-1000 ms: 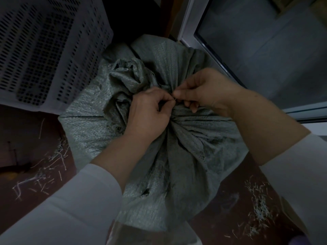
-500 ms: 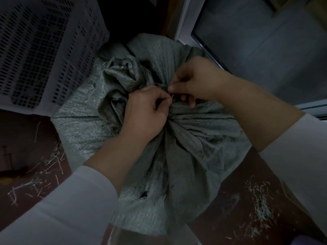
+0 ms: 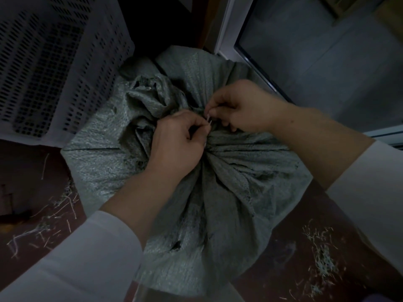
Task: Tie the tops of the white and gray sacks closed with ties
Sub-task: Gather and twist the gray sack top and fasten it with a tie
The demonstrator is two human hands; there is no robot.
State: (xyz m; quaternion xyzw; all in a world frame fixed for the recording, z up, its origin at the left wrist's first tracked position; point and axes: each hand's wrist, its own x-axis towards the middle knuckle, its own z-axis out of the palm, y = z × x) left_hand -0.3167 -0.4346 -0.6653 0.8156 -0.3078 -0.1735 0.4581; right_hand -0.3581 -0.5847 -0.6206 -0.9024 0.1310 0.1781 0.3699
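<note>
A full gray woven sack (image 3: 229,192) stands on the floor below me, its top gathered into a bunched neck (image 3: 150,105) that flops to the left. My left hand (image 3: 176,144) rests on the gathered neck with thumb and forefinger pinched on a thin pale tie (image 3: 209,120). My right hand (image 3: 244,105) comes from the right and pinches the same tie, fingertips almost touching the left ones. Only a short bit of the tie shows between the fingers. No white sack is in view.
A white perforated plastic crate (image 3: 54,68) stands at the upper left, close to the sack. A white door frame (image 3: 226,29) and gray floor beyond lie at the upper right. Pale straw-like scraps (image 3: 320,253) litter the dark red floor on both sides.
Both hands have stayed pinched together at the neck of the sack, with small finger movements. A short pale bit of tie now shows between the fingertips. The view has shifted slightly.
</note>
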